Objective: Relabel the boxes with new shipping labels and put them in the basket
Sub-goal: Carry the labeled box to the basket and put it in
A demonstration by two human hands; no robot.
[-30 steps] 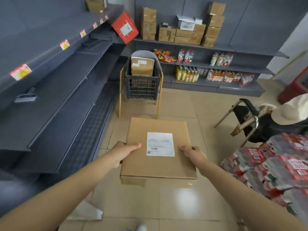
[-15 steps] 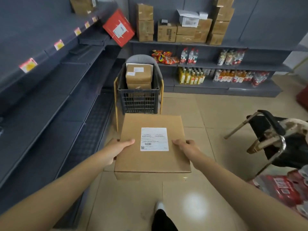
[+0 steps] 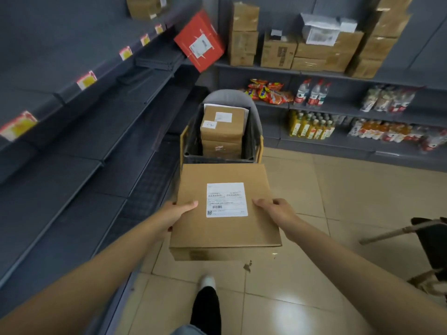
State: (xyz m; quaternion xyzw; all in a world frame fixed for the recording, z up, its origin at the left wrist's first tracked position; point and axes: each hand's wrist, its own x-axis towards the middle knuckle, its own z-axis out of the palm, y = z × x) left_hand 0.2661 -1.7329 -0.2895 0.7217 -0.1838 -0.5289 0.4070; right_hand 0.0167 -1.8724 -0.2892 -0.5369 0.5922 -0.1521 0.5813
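Note:
I carry a flat brown cardboard box [image 3: 222, 228] level in front of me, a white shipping label [image 3: 226, 199] on its top. My left hand [image 3: 177, 211] grips its left edge with the thumb on top. My right hand [image 3: 275, 210] grips the right edge the same way. Just beyond the box's far edge stands a dark plastic basket [image 3: 191, 151] on a chair with a grey back. Inside the basket lie stacked brown boxes [image 3: 222, 128], the top one bearing white labels.
Dark empty shelving [image 3: 72, 146] runs along the left. A red box [image 3: 199, 41] leans on the corner shelf. Back shelves hold cardboard cartons [image 3: 314, 48], snacks and bottles [image 3: 312, 128]. A folding chair [image 3: 428, 238] stands at right. My shoe [image 3: 208, 281] steps on the tiled floor.
I have walked toward the basket, which now looks larger and sits right behind the box. The bottle packs at right have left view. Both hands keep their grip.

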